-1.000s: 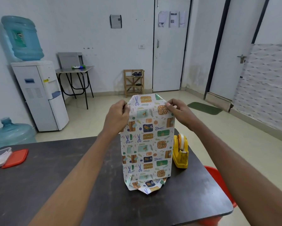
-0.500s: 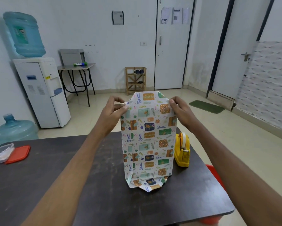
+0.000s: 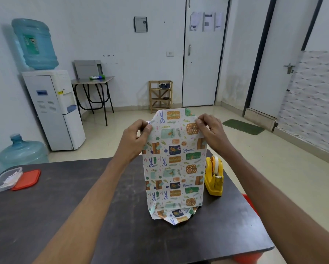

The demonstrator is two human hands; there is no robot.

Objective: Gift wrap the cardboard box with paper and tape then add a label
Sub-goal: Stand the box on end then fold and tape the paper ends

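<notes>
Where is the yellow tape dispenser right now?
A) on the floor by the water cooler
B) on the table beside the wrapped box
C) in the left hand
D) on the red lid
B: the tape dispenser stands on the table just right of the wrapped box, while the left hand and right hand pinch its top corners.

Wrapped box (image 3: 174, 164) upright on dark table (image 3: 64, 216); both hands pinch paper at top corners; tape dispenser (image 3: 214, 178) just right

water dispenser (image 3: 53, 111), blue jug (image 3: 22, 151) and shoe rack (image 3: 160, 96) stand behind.
</notes>
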